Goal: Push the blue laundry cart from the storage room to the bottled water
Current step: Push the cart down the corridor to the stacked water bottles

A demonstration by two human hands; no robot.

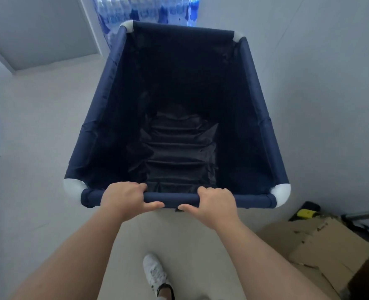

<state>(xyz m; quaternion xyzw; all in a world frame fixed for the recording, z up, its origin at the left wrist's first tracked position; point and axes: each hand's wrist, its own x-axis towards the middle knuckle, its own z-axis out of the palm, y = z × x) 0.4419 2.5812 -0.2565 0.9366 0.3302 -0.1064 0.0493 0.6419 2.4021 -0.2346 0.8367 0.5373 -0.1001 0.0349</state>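
The blue laundry cart [263, 109] fills the middle of the head view, a dark fabric bin with white corner joints and nothing inside. My left hand [123, 199] and my right hand [216, 202] both grip its near top rail, thumbs under the bar. Packs of bottled water [144, 11] in blue-printed wrap are stacked against the wall just beyond the cart's far edge; the cart hides their lower part.
A grey door [38, 31] stands at the far left. Flattened cardboard boxes [322, 245] and a yellow-and-black tool [307, 213] lie on the floor at my right. The right wall runs close beside the cart. My white shoe [155, 273] is on the pale floor.
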